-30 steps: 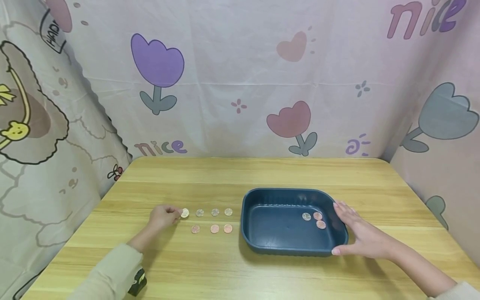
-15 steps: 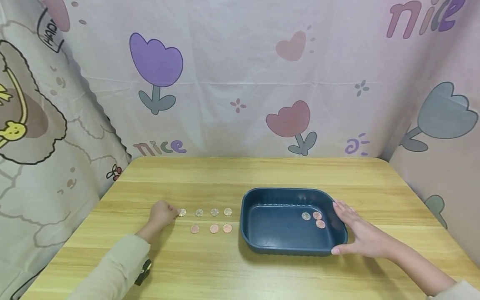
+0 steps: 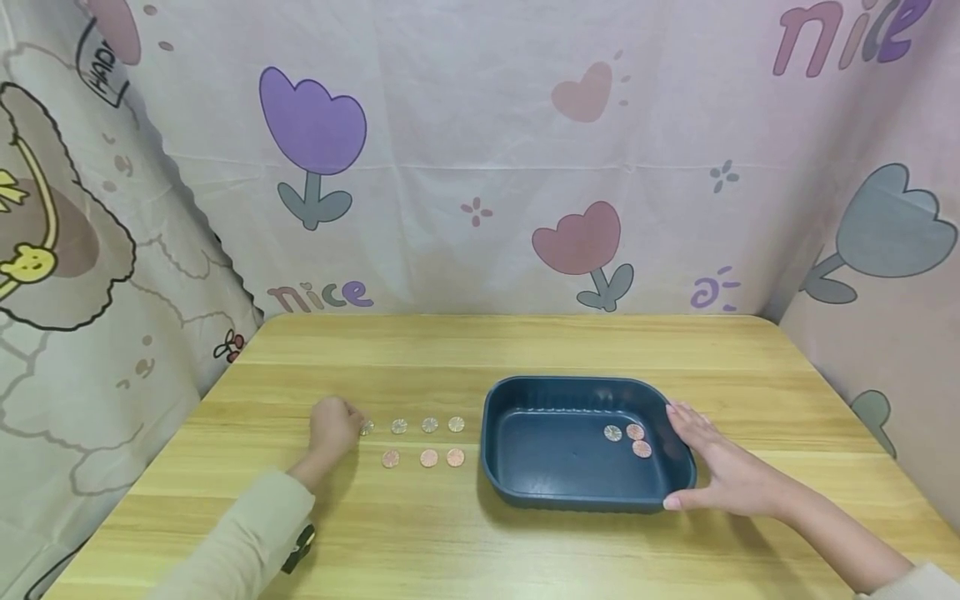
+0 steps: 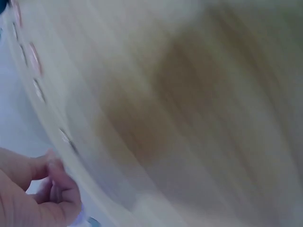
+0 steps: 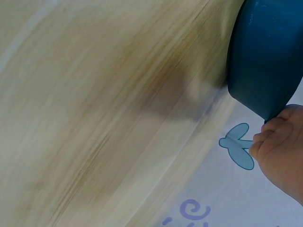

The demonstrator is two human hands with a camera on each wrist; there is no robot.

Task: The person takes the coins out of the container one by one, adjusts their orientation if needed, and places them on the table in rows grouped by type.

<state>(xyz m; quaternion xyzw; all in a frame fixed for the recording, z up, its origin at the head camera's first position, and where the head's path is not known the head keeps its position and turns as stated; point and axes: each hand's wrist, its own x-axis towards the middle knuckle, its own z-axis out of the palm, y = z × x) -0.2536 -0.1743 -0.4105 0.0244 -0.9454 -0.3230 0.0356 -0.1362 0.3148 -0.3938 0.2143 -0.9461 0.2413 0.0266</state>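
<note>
Rushing through mine: wood-grain table [image 3: 570, 342] fills the lower frame. Behind — pink cloth backdrop [image 3: 435, 125], printed purple tulip [image 3: 312, 121] upper left, pink tulip [image 3: 579, 239] right of centre, pink heart [image 3: 583, 93] above it, "nice" lettering [image 3: 851, 37] upper right. Left edge — cream cloth [image 3: 172, 300], yellow animal face [image 3: 30, 262]. Right edge, grey-blue tulip [image 3: 896, 221].

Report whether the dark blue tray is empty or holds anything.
Not empty: three coins, one silvery and two coppery, lie inside the tray, toward the end near the right hand.
</note>
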